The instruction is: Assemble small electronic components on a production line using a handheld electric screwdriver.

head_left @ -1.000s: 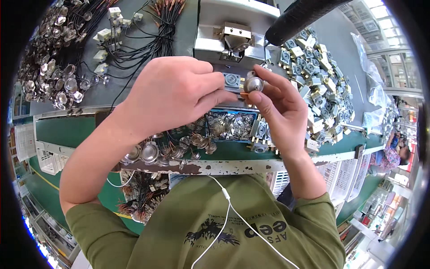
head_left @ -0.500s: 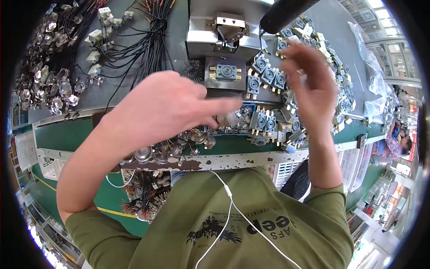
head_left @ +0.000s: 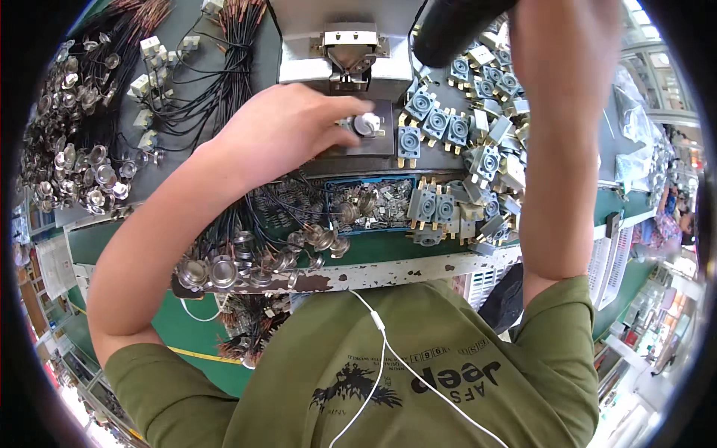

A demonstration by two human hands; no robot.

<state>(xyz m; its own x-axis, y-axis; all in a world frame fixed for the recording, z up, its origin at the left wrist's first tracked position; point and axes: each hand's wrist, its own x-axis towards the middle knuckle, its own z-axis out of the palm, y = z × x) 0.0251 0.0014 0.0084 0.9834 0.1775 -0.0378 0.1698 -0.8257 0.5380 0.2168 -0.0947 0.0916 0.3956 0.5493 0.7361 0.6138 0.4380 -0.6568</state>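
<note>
My left hand point(head_left: 287, 119) reaches over the dark metal block point(head_left: 382, 142) below the press head. Its thumb and forefinger close around a small, pale round part point(head_left: 366, 124), blurred by motion, on the grey housing with brass tabs that sits on the block. Much of that housing is hidden by the fingers and the part. My right hand point(head_left: 564, 30) is raised at the top edge, right of the thick black handle point(head_left: 455, 33). Blur and the picture's edge hide its fingers, so whether it touches anything cannot be seen.
Many grey housings with brass tabs point(head_left: 457, 131) lie on the right. A blue tray point(head_left: 373, 209) of small metal pieces stands in front. Round metal cups on black wires point(head_left: 224, 270) crowd the near edge; more lie at left point(head_left: 97, 175). The metal press point(head_left: 351, 45) stands behind the block.
My left hand has moved from above the blue tray up to the housing on the block. My right hand has risen from above the grey housings to the top edge.
</note>
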